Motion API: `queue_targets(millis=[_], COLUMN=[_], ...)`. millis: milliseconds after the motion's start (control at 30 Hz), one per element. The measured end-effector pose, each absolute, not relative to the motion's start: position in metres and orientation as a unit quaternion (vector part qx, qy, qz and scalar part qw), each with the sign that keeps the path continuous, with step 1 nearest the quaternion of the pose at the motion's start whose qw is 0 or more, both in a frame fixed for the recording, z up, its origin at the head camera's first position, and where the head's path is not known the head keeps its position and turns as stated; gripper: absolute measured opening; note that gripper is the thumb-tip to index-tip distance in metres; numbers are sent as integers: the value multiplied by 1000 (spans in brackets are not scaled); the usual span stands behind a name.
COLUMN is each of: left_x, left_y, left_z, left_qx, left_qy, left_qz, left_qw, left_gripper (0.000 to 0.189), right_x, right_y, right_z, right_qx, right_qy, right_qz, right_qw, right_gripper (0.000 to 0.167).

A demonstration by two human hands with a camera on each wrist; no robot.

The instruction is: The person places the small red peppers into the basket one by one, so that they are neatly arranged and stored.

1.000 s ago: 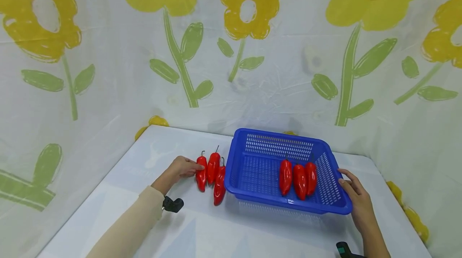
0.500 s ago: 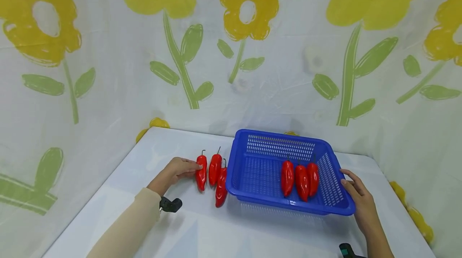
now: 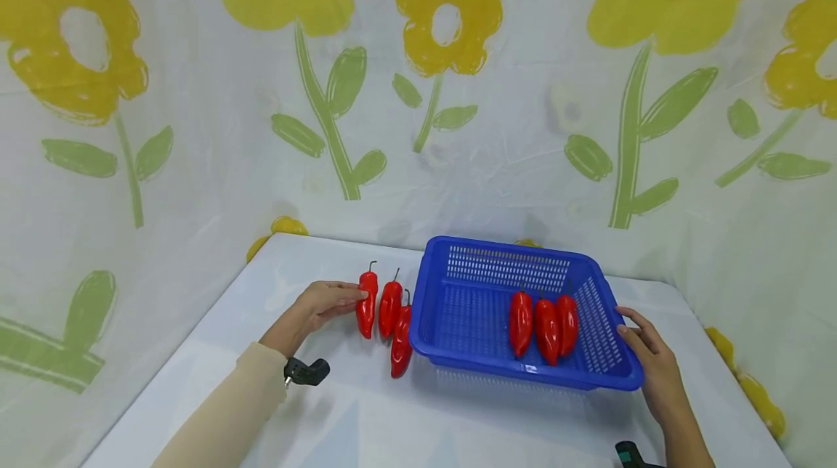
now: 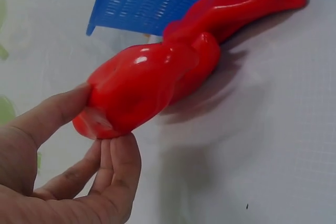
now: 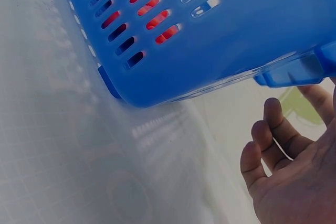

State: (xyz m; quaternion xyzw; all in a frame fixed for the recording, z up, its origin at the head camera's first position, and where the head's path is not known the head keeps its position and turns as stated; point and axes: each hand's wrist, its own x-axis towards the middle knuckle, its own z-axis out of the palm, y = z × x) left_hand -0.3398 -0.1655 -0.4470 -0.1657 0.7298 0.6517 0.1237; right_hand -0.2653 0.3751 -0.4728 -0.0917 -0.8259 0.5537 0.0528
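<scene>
My left hand (image 3: 327, 299) pinches a glossy red chili pepper (image 3: 367, 314) between thumb and fingertips, its thin stem pointing away. Held up close, this pepper (image 4: 128, 87) fills the middle of the left wrist view and partly covers the others. Beside it on the table lie two more red peppers, one upright in view (image 3: 390, 308) and one nearer the front (image 3: 401, 344). A blue plastic basket (image 3: 477, 364) stands right of them with three red peppers (image 3: 546, 330) inside. My right hand (image 3: 657, 366) holds the basket's right rim, its other fingers (image 5: 273, 145) loosely bent below.
The white table (image 3: 392, 424) meets a flower-printed curtain (image 3: 510, 163) at the back and sides. A black wrist camera mount (image 3: 307, 372) juts out by the left wrist, another (image 3: 631, 456) by the right.
My left hand has shifted the pinched pepper slightly up and away, out of its earlier spot. My right hand stays on the basket's rim, and the basket stands as before.
</scene>
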Motion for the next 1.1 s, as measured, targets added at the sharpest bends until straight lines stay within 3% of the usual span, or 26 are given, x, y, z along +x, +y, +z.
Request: queue_targets(millis=[533,1100], left_x=[-344,-348], left_y=[-147,-119], left_z=[-421,-401], left_qx=[-126,-83], left_qy=[709,681], left_qz=[685,714], left_qw=[110,141], left_gripper=[49,51], right_x=[-263,-265], right_y=[373,372], right_z=[-471,-472], right_qx=[-96,-103], right_qy=[-824,-819], right_qz=[556,563], right_qw=[58,48], right_gripper=[60,61])
